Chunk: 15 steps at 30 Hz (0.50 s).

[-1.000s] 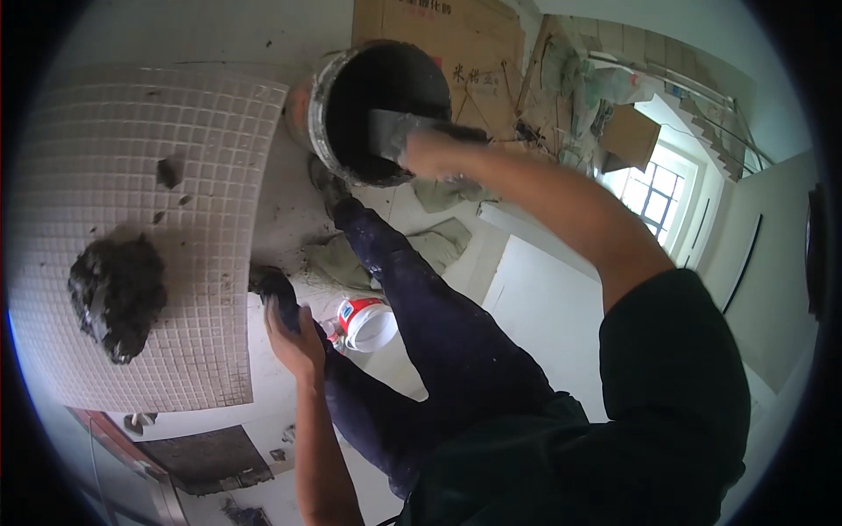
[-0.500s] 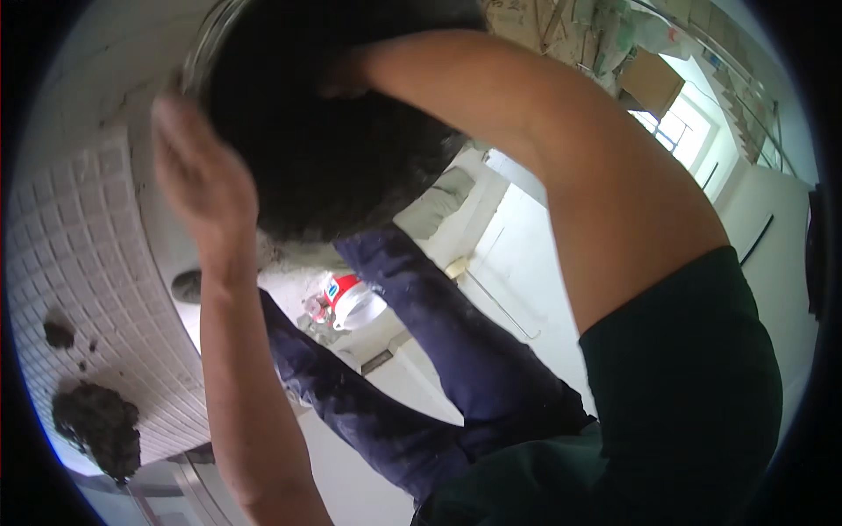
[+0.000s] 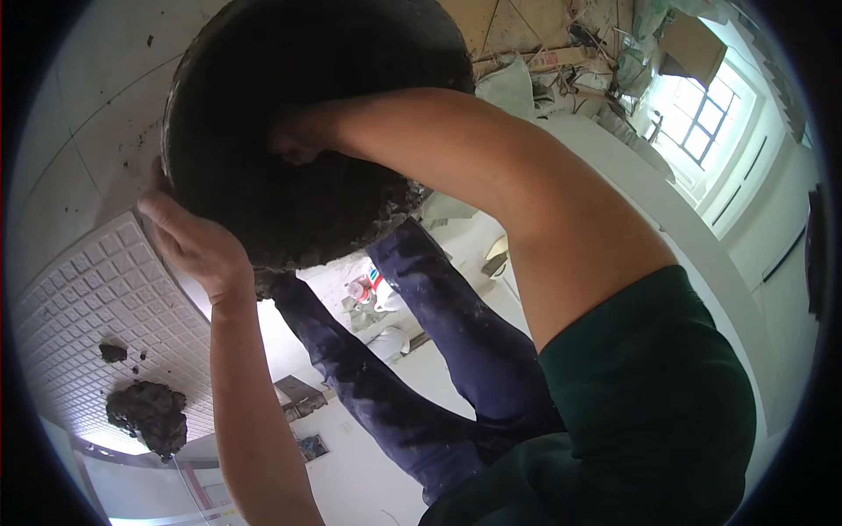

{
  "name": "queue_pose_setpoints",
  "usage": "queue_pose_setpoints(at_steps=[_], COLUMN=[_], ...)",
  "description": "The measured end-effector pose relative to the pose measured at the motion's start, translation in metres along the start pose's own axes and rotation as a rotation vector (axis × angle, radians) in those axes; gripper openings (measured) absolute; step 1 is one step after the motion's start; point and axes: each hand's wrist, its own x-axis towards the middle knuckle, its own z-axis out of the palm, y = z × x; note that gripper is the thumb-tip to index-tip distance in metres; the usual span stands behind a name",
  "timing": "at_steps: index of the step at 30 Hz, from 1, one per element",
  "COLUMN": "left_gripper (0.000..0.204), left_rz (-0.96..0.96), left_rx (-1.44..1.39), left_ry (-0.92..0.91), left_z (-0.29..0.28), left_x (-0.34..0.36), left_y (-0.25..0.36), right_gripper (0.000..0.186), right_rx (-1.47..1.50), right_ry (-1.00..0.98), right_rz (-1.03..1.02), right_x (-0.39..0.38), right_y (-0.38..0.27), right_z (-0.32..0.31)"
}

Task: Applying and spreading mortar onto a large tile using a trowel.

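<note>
A large round black bucket [image 3: 351, 197], tilted with its mouth toward me, takes up the upper left middle. Grey residue crusts its rim. My left hand [image 3: 200, 245] is wrapped against the bucket's left side, gripping it near the edge. My right hand [image 3: 301, 140] reaches deep inside, its fingers curled in the dark; whatever they hold is hidden. Beside my left forearm lies a tile [image 3: 66, 307] with its gridded back showing. On it sit a big lump of dark grey mortar [image 3: 149, 415] and a smaller lump [image 3: 112, 352].
A red and white container [image 3: 383, 294] stands on the floor beyond my legs [image 3: 447, 324]. Debris, with sticks and plastic sheeting [image 3: 633, 66], is heaped at the upper right. A cardboard box [image 3: 693, 46] is near the bright window [image 3: 702, 123].
The bucket has shifted slightly down and left in view, both hands staying with it. My right hand now shows more clearly inside. The tile and mortar appear farther right as the view turned.
</note>
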Motion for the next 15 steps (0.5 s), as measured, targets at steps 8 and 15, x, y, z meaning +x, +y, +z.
queue_pose_setpoints(at_steps=[8, 15], left_gripper=[0.081, 0.086], left_rz=[-0.155, -0.137], left_rx=[0.065, 0.059], left_ry=[0.037, 0.011], left_z=[-0.025, -0.018], left_x=[-0.002, 0.001], left_y=[-0.015, -0.006], right_gripper=[0.019, 0.034], right_rx=[0.126, -1.491], right_ry=[-0.106, 0.138], right_rz=[-0.149, -1.104], right_x=[0.002, 0.053], right_y=[-0.007, 0.013], right_z=[0.036, -0.019])
